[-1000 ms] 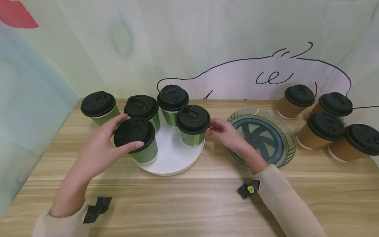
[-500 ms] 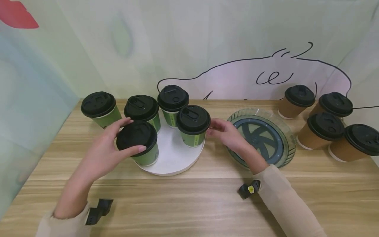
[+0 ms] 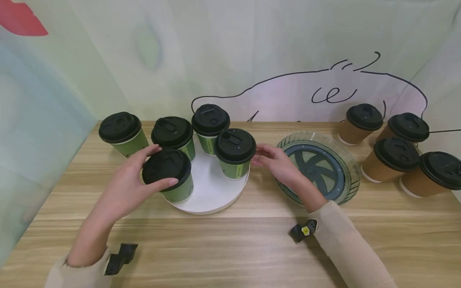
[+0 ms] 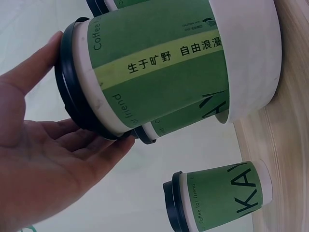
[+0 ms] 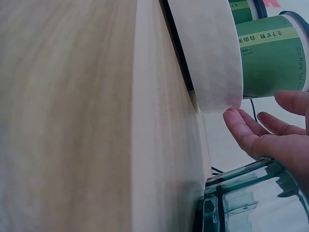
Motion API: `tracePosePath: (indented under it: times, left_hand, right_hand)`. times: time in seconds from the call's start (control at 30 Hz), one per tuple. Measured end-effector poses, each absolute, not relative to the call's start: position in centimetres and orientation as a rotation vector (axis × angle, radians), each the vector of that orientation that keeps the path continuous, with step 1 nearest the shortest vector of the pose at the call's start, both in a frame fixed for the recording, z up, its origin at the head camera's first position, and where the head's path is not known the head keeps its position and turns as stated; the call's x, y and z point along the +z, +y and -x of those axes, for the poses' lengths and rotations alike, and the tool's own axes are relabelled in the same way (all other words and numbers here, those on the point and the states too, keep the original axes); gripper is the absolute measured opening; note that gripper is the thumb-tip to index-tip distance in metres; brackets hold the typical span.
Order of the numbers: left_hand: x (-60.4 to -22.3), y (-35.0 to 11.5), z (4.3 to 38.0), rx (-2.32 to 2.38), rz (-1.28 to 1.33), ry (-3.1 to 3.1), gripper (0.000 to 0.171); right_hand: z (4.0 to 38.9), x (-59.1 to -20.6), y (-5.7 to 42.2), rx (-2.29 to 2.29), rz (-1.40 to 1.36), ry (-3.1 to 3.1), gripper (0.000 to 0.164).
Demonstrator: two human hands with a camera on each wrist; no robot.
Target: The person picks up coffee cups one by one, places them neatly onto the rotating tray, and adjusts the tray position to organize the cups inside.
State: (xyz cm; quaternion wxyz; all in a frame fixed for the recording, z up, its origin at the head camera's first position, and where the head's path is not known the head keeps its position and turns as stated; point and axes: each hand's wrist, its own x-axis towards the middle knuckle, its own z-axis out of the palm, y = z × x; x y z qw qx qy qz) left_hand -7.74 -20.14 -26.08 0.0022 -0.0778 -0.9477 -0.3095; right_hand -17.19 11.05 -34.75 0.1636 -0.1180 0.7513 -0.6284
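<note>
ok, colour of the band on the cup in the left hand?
Light yellow-green band, with dark lettering. Shows best in the left wrist view.

The worktop (image 3: 216, 248) has pale wood grain; on it sits a round white stand (image 3: 216, 194); to the left of the stand, and a little farther back than its middle, is a black-lidded green cup (image 3: 127, 138); just beside the right side of the stand lies a see-through dish (image 3: 352, 176) with a ribbed rim; well to the right of the stand, four black-lidded brown cups (image 3: 390, 159) are grouped together.
</note>
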Motion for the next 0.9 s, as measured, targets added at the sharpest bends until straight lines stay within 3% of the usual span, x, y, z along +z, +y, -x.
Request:
tracePosePath:
  times: [0.9]
  left_hand:
    - [-26.23,-20.45,7.44,-1.003,0.275,-2.956,0.090]
  right_hand:
    - [17.04,-34.66,11.06,-1.792,0.344,2.136,0.036]
